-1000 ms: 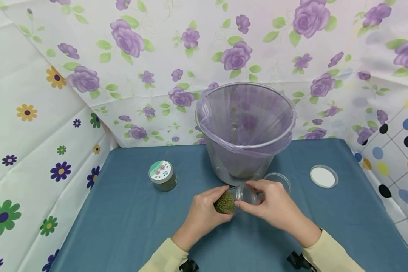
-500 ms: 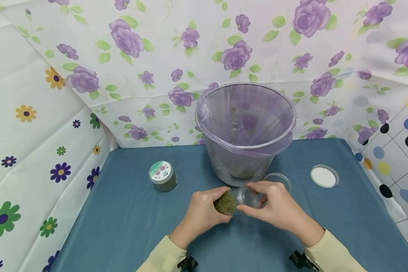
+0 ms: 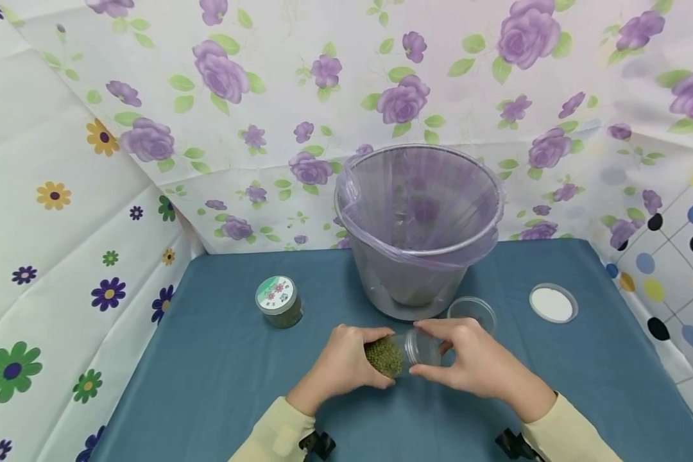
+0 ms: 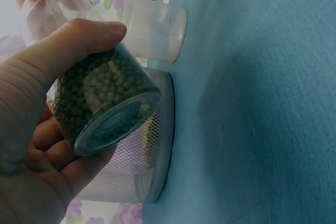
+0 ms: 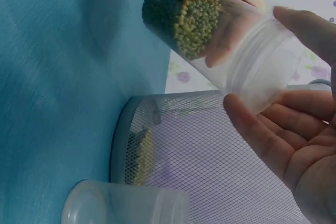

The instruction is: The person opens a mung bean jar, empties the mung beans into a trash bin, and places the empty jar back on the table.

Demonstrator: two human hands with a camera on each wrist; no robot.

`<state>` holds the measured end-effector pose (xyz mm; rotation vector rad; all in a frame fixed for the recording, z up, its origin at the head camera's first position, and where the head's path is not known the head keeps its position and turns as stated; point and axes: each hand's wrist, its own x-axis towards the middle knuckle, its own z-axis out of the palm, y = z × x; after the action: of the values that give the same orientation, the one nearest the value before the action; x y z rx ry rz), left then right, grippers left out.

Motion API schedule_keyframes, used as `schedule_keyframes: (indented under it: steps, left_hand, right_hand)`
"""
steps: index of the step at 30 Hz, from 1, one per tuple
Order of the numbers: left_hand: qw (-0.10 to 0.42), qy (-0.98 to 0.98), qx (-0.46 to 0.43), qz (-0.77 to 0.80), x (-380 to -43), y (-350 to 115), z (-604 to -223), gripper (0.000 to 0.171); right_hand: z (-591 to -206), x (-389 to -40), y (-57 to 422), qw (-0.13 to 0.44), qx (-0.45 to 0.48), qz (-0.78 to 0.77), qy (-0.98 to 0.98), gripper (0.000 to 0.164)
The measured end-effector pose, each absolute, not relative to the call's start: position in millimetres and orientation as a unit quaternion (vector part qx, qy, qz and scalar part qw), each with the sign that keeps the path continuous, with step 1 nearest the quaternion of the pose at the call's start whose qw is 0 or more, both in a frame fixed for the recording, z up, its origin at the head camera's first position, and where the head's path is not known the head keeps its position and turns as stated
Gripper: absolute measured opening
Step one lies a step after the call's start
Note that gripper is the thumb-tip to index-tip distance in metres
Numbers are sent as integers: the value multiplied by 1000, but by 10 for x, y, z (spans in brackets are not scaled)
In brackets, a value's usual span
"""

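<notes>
A clear plastic jar [image 3: 384,357] about half full of small green beans [image 5: 197,24] is held tilted on its side above the table. My left hand [image 3: 346,360] grips its bean-filled base, thumb on one side and fingers on the other. My right hand [image 3: 468,356] pinches the clear, ridged mouth end [image 5: 262,61] between thumb and fingers. Whether a clear lid sits on that end, I cannot tell. Behind my right hand, a second clear jar [image 3: 478,310] stands upright and looks empty. A lidded jar [image 3: 280,303] with dark contents stands to the left.
A mesh bin [image 3: 410,276] lined with a purple bag [image 3: 468,256] stands just behind the hands. Something yellowish [image 5: 143,156] shows through its mesh. A white-centred lid [image 3: 553,303] lies at the right on the blue tablecloth [image 3: 219,385]. Flowered cloths hang at the back and left.
Both hands have shifted slightly toward the body with the jar, keeping their hold. The head view has tilted a little. The other objects stay where they were.
</notes>
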<state>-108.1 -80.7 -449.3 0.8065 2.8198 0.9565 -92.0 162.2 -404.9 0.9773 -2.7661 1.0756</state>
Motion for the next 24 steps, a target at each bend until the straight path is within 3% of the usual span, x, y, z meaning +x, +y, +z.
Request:
schedule_keyframes:
  steps: [8,13,21,24]
  left_hand:
    - [74,909,255,321,-1095,-833,-4487,69]
    - [69,905,250,338,-1048,-823,-4491,69]
    - [-69,924,242,287,-944,-766,-4453,72]
    - [-121,920,250,276,-931,-749,-4449,70]
  right_hand:
    - [-4037,-915,1660,-10,338,321,-885,64]
    - [-4033,-923,1666,15,352,336,-874,60]
    - [-4032,-932,1583,-20,186,381,-905,72]
    - [-4038,-923,1562,-12,148,384,-911,68]
